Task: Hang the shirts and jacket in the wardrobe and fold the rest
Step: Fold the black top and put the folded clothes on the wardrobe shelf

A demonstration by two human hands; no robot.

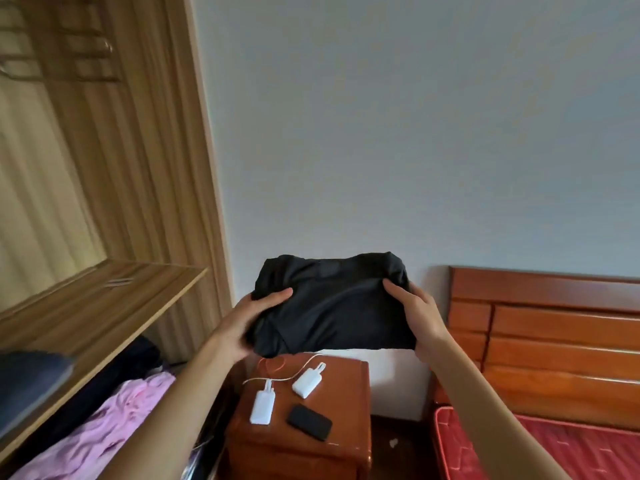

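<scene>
Garment: we are holding a folded black garment [332,306] in the air, above the bedside table [301,441].
Left hand [258,313]: we are gripping the garment's left edge, thumb on top.
Right hand [414,306]: we are clasping its right edge.
Table: two white power banks [264,407] and a black phone [310,421] are lying on it.
Wardrobe [114,174]: standing left of the table, a pink garment [104,431] lying below its shelf [86,313].
Bed [554,445]: right of the table.

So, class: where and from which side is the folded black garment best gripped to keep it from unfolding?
Grip the folded black garment at its two short ends, coming from either side, as the left hand and right hand do: thumbs on top, fingers beneath, supporting the layers.
</scene>
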